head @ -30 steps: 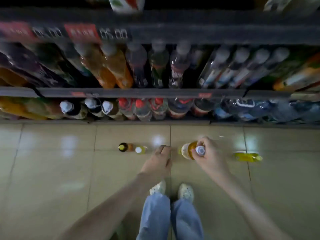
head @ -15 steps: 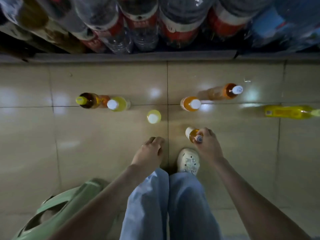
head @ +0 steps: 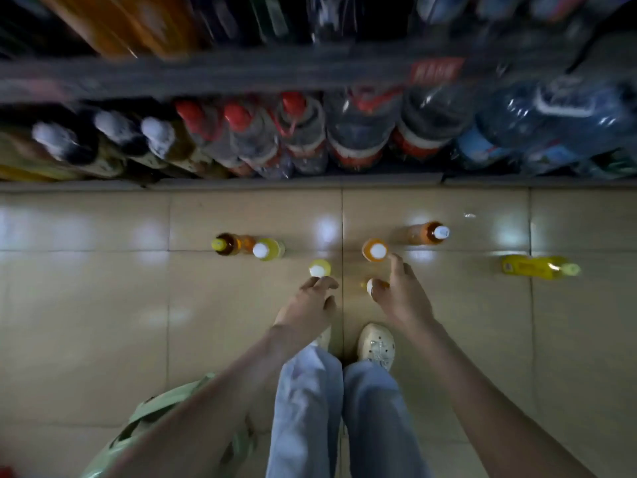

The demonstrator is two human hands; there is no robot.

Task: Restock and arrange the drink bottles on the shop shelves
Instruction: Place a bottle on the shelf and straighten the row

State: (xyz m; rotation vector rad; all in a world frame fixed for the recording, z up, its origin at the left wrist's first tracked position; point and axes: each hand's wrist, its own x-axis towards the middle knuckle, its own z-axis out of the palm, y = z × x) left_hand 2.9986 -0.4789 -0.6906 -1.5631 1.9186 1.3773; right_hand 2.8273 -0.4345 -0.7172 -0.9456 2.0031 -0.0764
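Several drink bottles stand on the tiled floor in front of the bottom shelf. My left hand reaches forward with loosely curled fingers, its fingertips at the white cap of a yellow bottle. My right hand has its fingers stretched toward an upright orange bottle. A small orange bottle stands right beside its thumb, mostly hidden by the hand. Neither hand grips anything that I can see.
On the floor are also a dark bottle with a yellow cap, a yellow bottle, a leaning orange bottle and a yellow bottle lying flat. A green bag sits at lower left. My shoes are just behind the hands.
My right hand has released the small orange bottle's cap and spread its fingers forward. My left hand has moved up to the yellow bottle. The view has tilted up toward the shelves.
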